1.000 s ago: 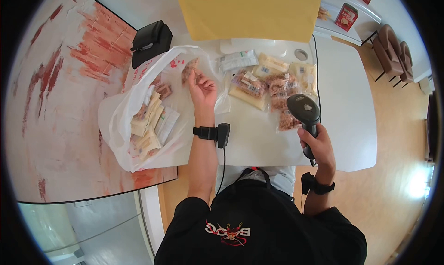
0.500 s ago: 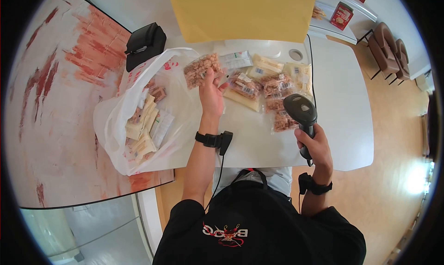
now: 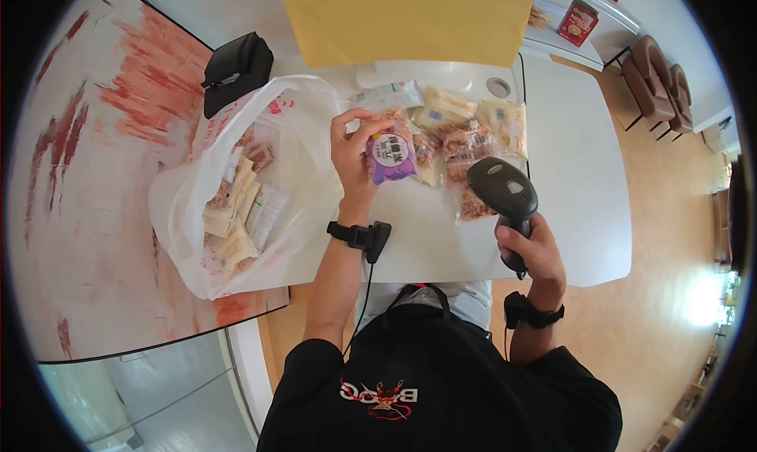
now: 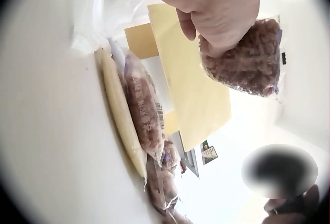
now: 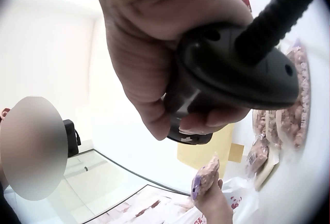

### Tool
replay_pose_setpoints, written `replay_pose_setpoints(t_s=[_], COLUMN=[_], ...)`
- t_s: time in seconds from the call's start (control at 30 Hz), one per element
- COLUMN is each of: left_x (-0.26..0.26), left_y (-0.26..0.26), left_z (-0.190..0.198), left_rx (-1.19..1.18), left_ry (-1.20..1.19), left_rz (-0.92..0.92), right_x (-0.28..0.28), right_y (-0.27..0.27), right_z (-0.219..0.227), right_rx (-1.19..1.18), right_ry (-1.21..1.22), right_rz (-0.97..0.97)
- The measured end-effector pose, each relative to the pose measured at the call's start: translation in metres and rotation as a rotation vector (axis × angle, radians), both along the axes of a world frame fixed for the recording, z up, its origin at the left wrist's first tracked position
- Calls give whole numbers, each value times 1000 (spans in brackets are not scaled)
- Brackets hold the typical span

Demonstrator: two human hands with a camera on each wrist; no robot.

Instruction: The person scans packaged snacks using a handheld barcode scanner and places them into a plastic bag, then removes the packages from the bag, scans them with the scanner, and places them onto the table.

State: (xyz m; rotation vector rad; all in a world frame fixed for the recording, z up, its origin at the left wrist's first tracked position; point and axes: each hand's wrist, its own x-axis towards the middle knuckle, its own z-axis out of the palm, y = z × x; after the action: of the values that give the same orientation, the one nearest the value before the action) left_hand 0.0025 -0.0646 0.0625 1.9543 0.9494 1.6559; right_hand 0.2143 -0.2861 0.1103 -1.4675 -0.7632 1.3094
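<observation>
In the head view my left hand (image 3: 352, 152) grips a clear snack packet (image 3: 392, 148) with a purple and white label, holding it up over the table. The left wrist view shows its other side, full of brownish-pink pieces. My right hand (image 3: 536, 251) holds a black barcode scanner (image 3: 503, 188) by its handle, the head pointing toward the packets. Between and beyond the hands lie several brownish packets (image 3: 469, 145) and pale yellow packets (image 3: 505, 127). A white and grey packet (image 3: 390, 96) lies behind the held one, which partly hides another packet on the table.
Left of my left hand, a white plastic bag (image 3: 177, 208) stands open with several packets (image 3: 236, 215) inside. A black box-shaped device (image 3: 238, 70) sits behind it. A yellow panel (image 3: 406, 18) rises at the back, and a black cable (image 3: 522, 81) runs along the table (image 3: 579, 176).
My left hand has lifted the packet from the bag's opening, moved it right and turned its label side up. The right hand still holds the scanner in nearly the same place.
</observation>
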Motion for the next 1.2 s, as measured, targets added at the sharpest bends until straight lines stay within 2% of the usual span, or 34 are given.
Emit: replay_pose_setpoints(t_s=[0.1, 0.2, 0.27, 0.3, 0.37, 0.4, 0.47, 0.6, 0.67, 0.87, 1.07, 1.2], left_x=[4, 6, 10, 8, 0, -1, -2, 8, 9, 4, 5, 2], left_y=[-4, -2, 5, 5, 5, 5, 4, -2, -1, -4, -3, 0], left_z=[-2, -4, -17, -17, -16, -14, -10, -17, -20, -7, -18, -14], left_rx=[-109, -3, -285, -286, -751, -751, -1009, -960, -851, -887, -833, -950], left_ry=[71, 122, -193, -196, -177, -183, -198, -268, -89, 106, 81, -103], left_rz=[-62, -126, -478, -477, -565, -563, -623, -672, -657, -685, -772, -671], right_x=[-6, -11, -12, -10, -5, -5, -5, -5, -6, -6, -15, -8], right_y=[2, 5, 6, 5, 4, 4, 4, 5, 5, 5, 6, 7], right_z=[2, 7, 9, 7, 1, 1, 1, 0, 1, 2, -2, -3], right_rx=[26, 48, 38, 36, 7, 6, 6, 21, 54, 67, 101, 24], right_ry=[27, -31, -60, -63, -37, -42, -36, -37, -6, -1, -32, -51], right_rz=[64, 112, 104, 106, 79, 82, 74, 90, 67, 48, 75, 72])
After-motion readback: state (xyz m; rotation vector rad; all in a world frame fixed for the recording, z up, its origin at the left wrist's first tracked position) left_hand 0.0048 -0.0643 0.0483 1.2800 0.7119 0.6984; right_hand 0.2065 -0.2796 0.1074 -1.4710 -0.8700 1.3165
